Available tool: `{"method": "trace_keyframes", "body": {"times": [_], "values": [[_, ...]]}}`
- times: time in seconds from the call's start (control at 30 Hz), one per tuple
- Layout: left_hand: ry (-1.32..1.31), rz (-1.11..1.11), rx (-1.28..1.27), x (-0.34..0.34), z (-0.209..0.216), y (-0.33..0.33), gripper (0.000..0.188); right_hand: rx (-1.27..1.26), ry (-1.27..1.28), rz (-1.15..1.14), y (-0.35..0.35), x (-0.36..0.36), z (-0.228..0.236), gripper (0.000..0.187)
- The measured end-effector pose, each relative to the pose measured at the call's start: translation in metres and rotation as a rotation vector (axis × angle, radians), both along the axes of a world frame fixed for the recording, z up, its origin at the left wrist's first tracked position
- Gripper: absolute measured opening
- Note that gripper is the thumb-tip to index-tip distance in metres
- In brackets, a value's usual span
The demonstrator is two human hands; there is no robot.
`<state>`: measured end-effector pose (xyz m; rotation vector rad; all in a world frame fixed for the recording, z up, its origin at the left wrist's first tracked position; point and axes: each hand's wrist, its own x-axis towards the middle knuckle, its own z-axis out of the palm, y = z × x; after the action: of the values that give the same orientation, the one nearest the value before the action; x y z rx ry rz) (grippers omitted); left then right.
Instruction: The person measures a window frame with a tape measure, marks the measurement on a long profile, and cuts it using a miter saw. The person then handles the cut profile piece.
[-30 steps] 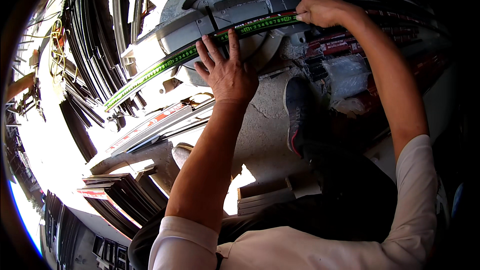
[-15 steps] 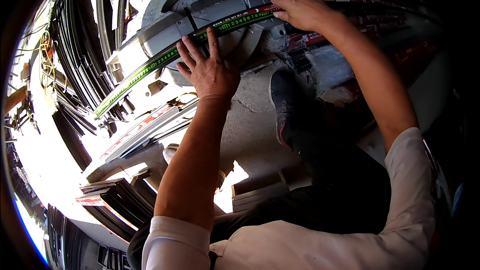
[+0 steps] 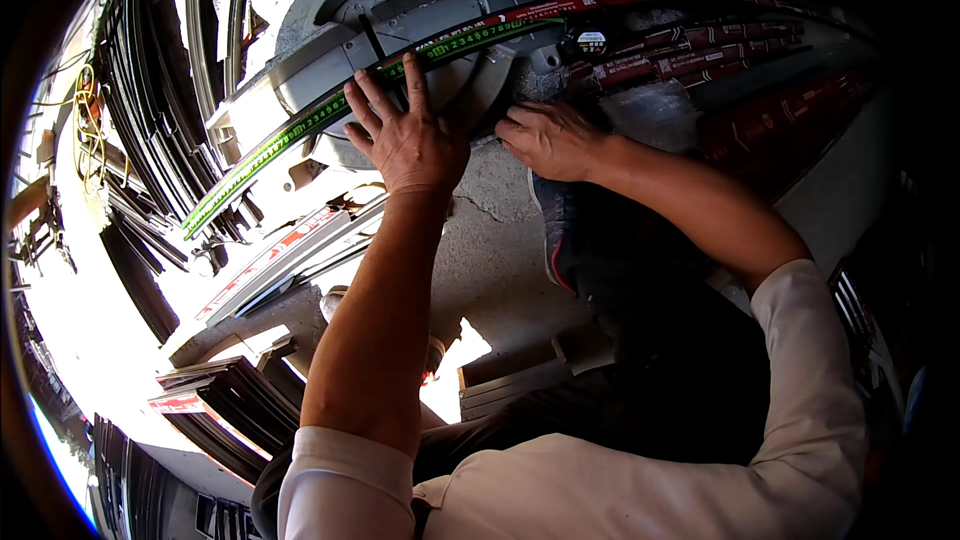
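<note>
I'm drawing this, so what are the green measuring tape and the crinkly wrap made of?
The green measuring tape looks like thin coated metal, smooth with crisp marks, though plastic is possible. The crinkly wrap seems clear plastic, glossy with pale wrinkles.

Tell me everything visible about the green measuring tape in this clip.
The measuring tape is a long, thin green blade with dark graduations and figures, glossy-looking and washed out by sunlight at its left end. Extended, it slants from lower left to upper right across the grey machine base, along a dark strip with red film; its bend may be lens distortion. The left hand has spread fingers over it.
</note>
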<state>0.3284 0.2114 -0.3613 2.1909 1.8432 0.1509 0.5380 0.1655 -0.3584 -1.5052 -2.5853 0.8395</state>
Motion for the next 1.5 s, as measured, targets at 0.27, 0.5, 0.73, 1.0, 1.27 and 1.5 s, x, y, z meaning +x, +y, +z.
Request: {"method": "trace_keyframes", "body": {"times": [0.27,0.5,0.73,1.0,1.27,1.5], "values": [[0.001,-0.006,-0.008,-0.002,0.001,0.001,0.092,-0.134,-0.197,0.125,-0.006,0.008,-0.062,0.034],[0.027,-0.019,0.008,0.001,0.000,0.000,0.092,-0.044,-0.200,0.164,-0.006,-0.002,-0.111,0.033],[0.036,-0.006,0.013,-0.003,-0.001,-0.001,0.092,0.087,-0.260,0.402,-0.004,0.007,-0.088,0.034],[0.023,0.008,-0.010,-0.003,-0.001,0.000,0.092,-0.039,-0.013,-0.017,-0.017,0.024,-0.031,0.020],[0.027,0.008,-0.031,-0.001,0.001,0.001,0.092,-0.229,0.125,-0.172,-0.011,0.011,-0.002,0.021],[0.084,0.008,-0.007,-0.001,0.000,0.001,0.103,-0.066,0.292,-0.105,0.018,0.009,0.015,0.015]]}}
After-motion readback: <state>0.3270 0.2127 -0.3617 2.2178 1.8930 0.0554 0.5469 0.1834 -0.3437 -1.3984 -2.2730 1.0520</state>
